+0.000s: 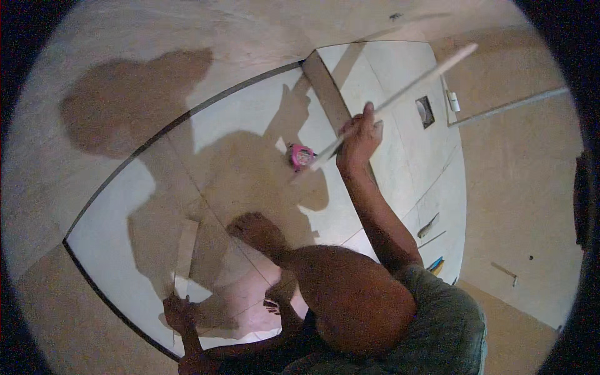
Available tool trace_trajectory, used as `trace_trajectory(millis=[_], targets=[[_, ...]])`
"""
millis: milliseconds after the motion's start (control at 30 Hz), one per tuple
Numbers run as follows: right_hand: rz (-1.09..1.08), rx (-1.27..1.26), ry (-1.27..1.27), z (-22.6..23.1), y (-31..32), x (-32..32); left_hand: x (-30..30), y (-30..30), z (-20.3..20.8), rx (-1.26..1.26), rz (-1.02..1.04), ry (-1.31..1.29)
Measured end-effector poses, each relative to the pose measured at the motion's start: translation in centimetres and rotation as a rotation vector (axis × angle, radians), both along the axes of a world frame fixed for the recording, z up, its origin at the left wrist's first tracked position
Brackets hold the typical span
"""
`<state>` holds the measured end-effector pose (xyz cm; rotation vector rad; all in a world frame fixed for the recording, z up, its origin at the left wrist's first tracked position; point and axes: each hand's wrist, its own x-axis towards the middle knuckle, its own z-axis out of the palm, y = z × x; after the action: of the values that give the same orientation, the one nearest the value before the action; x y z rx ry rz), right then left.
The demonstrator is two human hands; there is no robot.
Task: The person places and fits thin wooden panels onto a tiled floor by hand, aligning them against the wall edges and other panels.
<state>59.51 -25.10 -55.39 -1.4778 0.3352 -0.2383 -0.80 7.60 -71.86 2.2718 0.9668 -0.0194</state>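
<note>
The right grip (361, 142) pinches a thin pale rod (453, 61) slanting across it; a pink tape measure (302, 155) lies just left of that grip. The left grip (179, 312) is at the near end of a flat strip (185, 247); whether it pinches, I cannot tell.

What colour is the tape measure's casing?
The tape measure has a bright pink casing; it shows best in the head view, the only one.
</note>
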Motion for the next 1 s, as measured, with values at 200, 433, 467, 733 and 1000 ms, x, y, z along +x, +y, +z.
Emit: trace_trajectory(millis=[200, 433, 467, 733, 1000], targets=[[-0.392, -0.595, -0.119, -4.4, -2.0, 6.0, 1.5, -0.6, 1.1, -0.776, 0.605, -0.3], [-0.466, -0.886, -0.246, -5.9, 0.1, 5.6, -2.7, 2.8, -0.9, 0.008, 0.1, 0.238], [-0.327, -0.659, -0.271, -4.9, -1.4, 4.6, -0.5, 0.7, -0.4, 0.256, -0.117, 0.3], [0.198, -0.369, -0.1, 0.0, 2.0, -0.6, 2.9, -0.6, 2.5, 0.248, -0.058, 0.326], [0.56, -0.407, -0.137, -3.0, 0.7, -6.2, 4.1, -1.5, 3.4, 0.409, -0.158, 0.439]])
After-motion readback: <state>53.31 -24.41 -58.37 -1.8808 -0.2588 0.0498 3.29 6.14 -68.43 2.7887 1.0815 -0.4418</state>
